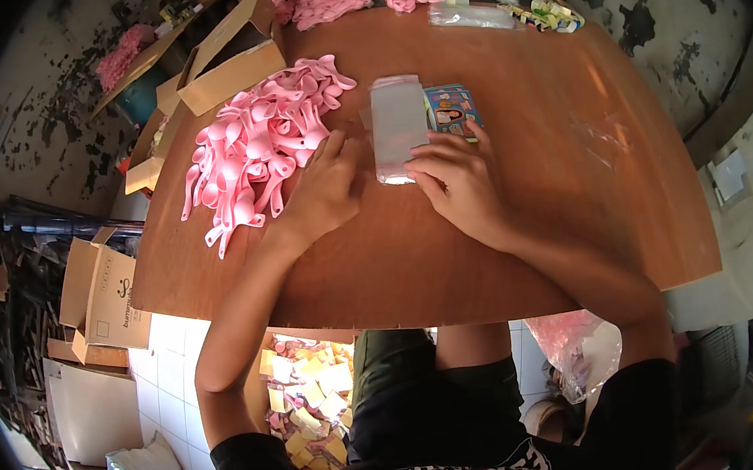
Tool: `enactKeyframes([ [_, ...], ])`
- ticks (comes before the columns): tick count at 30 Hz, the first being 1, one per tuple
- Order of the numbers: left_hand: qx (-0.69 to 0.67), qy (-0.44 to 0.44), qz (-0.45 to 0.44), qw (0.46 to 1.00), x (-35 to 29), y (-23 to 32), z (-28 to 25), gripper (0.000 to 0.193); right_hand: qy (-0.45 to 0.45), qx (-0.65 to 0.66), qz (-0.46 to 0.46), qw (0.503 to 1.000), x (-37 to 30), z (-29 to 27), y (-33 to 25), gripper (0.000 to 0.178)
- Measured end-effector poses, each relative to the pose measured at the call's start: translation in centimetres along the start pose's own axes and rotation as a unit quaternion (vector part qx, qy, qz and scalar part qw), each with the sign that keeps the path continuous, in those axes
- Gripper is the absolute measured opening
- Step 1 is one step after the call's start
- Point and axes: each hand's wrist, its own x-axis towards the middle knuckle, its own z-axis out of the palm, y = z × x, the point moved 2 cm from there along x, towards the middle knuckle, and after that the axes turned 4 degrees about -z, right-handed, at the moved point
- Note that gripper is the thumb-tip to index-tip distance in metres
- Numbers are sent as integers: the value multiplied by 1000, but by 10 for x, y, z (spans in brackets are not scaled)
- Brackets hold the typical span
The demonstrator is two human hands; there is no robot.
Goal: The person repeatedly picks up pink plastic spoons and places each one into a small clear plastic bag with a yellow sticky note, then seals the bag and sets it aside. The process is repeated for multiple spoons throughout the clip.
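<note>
Black shirt (398, 455), left hand (332, 183) by spoons (261, 145), right hand (462, 181) on bags (397, 129)

Brown table (571, 189): pink scoop pile (260, 136) at left, 1 stack of clear bags (397, 124), colourful cards (451, 112) beside it.

Both arms are bent at the elbow and angle inward, the left forearm (250, 288) rising up and to the right, the right forearm (583, 260) slanting up and to the left. The left hand (328, 183) is back-up with its fingers curled under, their tips hidden. The right hand (460, 177) lies a little apart from it, thumb extended leftward below the bent fingers, one outer finger pointing forward.
</note>
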Motion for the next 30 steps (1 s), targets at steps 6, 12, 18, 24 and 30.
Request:
enactKeyframes([
  [6,-97,2,18,995,1,24,-7,58,33,17,-3,999,3,-4,1,11],
  [12,-144,55,36,987,-3,25,-5,50,27,0,18,999,16,-2,-1,23],
  [18,-187,57,4,981,-6,23,7,32,0,-4,38,999,11,6,8,25],
  [24,-130,92,15,987,-8,6,15,12,-38,18,-24,999,9,-5,2,16],
  [30,-84,74,5,994,-11,-3,15,20,25,35,-9,999,12,-11,8,9],
])
